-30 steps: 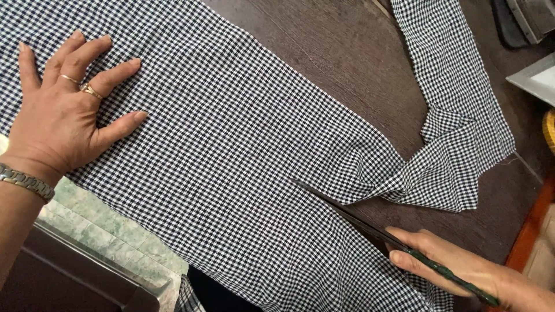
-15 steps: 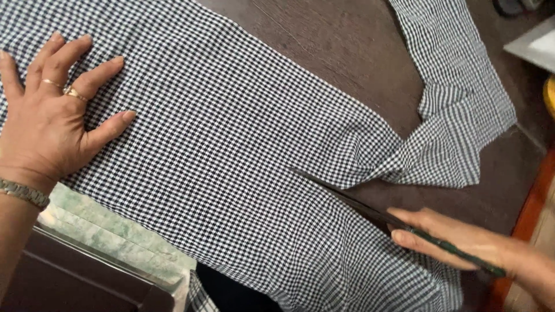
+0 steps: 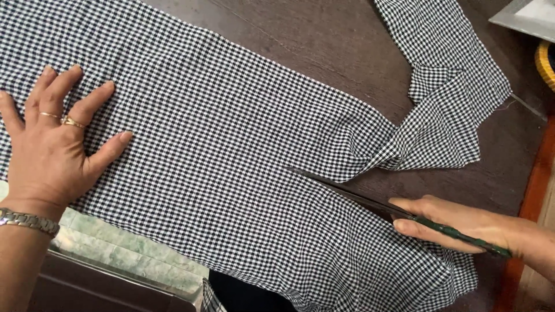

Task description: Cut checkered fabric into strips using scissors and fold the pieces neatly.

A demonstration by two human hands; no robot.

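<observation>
While we read the frame from left to right, we noted the left hand [image 3: 49, 153] first: it lay palm-down, fingers spread apart, pressing flat on the black-and-white gingham woven cloth [image 3: 219, 156] and gripping nothing. Two gold rings sat on its fingers [image 3: 60, 119], and one silver-coloured metal watch band [image 3: 29, 221] circled the wrist. Below that hand a pale green marbled slab edge [image 3: 127, 260] showed from under the fabric. The cloth itself covered most of the dark brown wooden table [image 3: 324, 52], with its long axis running from upper left to lower right.

Further right, the dark steel scissors with green handles [image 3: 399, 212] lay low over the table, their long axis pointing leftward and slightly upward, tips inside the cut at mid-frame. The blades looked nearly closed, though we could not tell for certain. The right hand [image 3: 462, 225] was wrapped tightly around the handles at the lower right. Uncut cloth lay to the left of the blade tips, so the right hand was the nearer one to the cut. A severed checked strip [image 3: 445, 110] trailed toward the upper right. At the far right edge we counted one yellow coiled object [image 3: 545, 63], only partly visible.

Count: two hands, one pair of scissors, one main cloth, one strip.
</observation>
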